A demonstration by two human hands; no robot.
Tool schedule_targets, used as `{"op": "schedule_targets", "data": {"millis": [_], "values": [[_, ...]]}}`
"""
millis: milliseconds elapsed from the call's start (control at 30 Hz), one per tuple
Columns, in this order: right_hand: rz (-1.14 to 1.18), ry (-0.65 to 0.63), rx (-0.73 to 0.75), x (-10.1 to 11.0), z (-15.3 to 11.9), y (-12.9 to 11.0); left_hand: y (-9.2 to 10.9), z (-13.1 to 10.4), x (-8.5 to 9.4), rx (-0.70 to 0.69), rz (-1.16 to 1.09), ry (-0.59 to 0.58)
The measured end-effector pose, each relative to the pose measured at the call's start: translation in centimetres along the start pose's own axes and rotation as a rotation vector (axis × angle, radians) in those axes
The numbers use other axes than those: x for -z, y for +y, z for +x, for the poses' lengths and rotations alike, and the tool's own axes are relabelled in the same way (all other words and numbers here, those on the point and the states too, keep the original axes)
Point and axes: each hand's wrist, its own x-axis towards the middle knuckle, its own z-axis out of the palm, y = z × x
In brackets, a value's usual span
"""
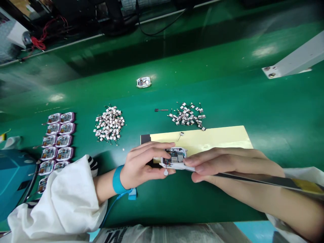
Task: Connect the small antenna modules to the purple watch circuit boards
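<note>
My left hand [145,165] is closed around the edge of a small white-cased device [177,157] with an exposed circuit board. A little round white disc [166,172] hangs from it near the thumb. Pinched between the thumb and fingers of my right hand [227,165] is a long, thin metal tool that looks like tweezers [248,179]; its front end reaches the right side of the device, and the fingertips partly hide it. Just beyond the device, a small wired part [181,134] lies on a yellow sheet [215,136].
Two piles of small wired parts, one left [110,123] and one right [187,115], lie on the green table [227,91]. Rows of purple-edged devices [64,140] stand left, beside a blue machine [15,182]. Another device [143,82] sits farther back. A white metal bracket [291,59] stands at right.
</note>
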Motion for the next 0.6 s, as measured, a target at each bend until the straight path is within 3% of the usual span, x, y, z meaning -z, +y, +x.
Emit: {"op": "schedule_targets", "data": {"millis": [400,600], "values": [[-0.113,-0.037,0.110,0.51,0.00,0.54,0.21,0.13,0.10,-0.036,0.008,-0.010],[-0.149,0.047,0.150,-0.08,0.24,0.67,0.03,-0.03,-0.16,-0.029,0.041,0.038]]}}
